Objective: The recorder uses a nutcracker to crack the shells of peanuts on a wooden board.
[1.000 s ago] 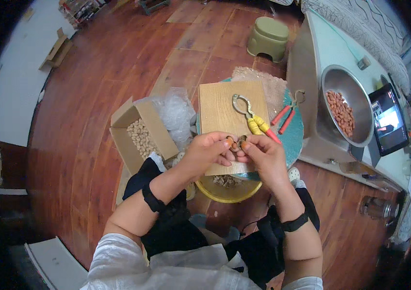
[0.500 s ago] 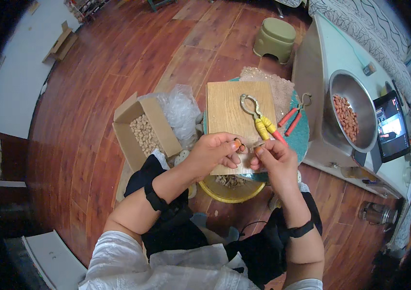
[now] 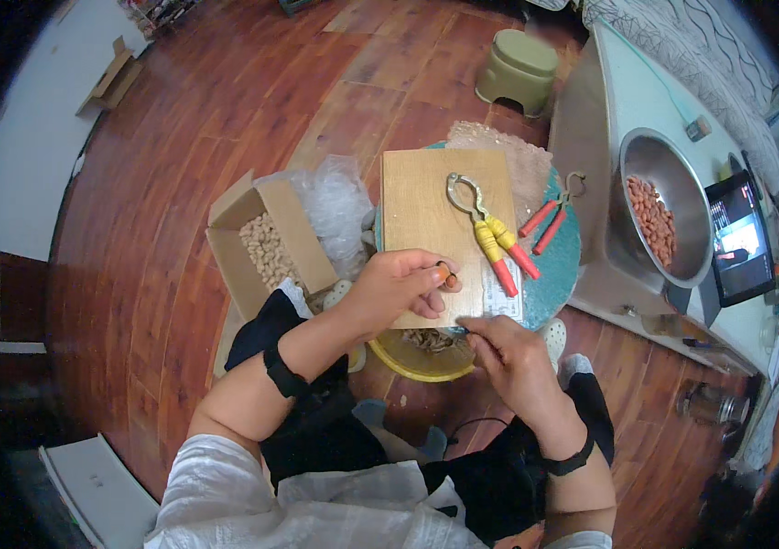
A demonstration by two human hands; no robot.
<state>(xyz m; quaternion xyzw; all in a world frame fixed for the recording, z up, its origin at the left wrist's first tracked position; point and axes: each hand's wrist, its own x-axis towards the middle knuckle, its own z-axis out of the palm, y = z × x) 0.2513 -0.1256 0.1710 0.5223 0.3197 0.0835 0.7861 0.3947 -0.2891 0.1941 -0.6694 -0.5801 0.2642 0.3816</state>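
My left hand (image 3: 405,284) is closed in a pinch over the near part of a wooden board (image 3: 417,201). A small orange-brown piece shows at its fingertips, too small to name. My right hand (image 3: 510,355) is also closed, thumb against fingers, by the board's near edge above a yellow basin (image 3: 421,373) holding broken shells (image 3: 428,339). What the right fingers hold, if anything, is hidden. On the board lie ring-jawed nutcracker pliers (image 3: 490,229) with yellow and red grips. Red-handled pliers (image 3: 552,215) rest to the right.
An open cardboard box (image 3: 302,233) of pale unshelled nuts (image 3: 268,252) stands left, beside clear plastic wrap (image 3: 335,206). On the right cabinet are a steel bowl (image 3: 627,183) with reddish-brown kernels (image 3: 652,220) and a lit tablet (image 3: 737,238). A green stool (image 3: 518,69) stands behind.
My right hand has moved away from the left, down and slightly right to the board's near edge over the basin. My left hand stays pinched in nearly the same place.
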